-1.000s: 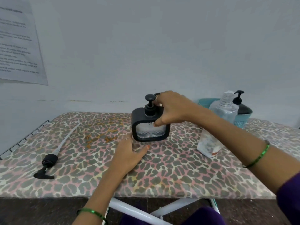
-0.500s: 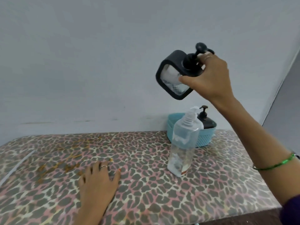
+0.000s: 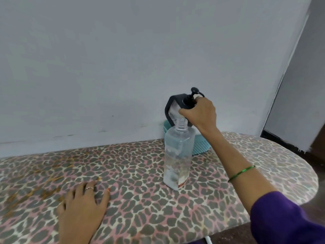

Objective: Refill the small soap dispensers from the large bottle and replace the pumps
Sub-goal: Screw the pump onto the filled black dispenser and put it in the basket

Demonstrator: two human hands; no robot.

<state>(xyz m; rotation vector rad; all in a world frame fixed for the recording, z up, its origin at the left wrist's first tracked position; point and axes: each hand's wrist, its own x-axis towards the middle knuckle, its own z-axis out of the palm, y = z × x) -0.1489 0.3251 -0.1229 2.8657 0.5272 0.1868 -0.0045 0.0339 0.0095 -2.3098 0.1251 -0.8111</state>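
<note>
We see a small black-framed square soap dispenser [image 3: 173, 110] with a clear window and its black pump [image 3: 190, 99] fitted, held tilted in the air above a teal basket [image 3: 200, 147]. In front of it our large clear bottle [image 3: 177, 155] stands upright on the leopard-print board [image 3: 140, 173], its threaded neck uncapped, a little liquid low inside.

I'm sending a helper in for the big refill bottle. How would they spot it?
On the leopard-print board, look near the right end, in front of the teal basket. The large bottle stands upright there: clear, tall, its neck open with no pump.
</note>
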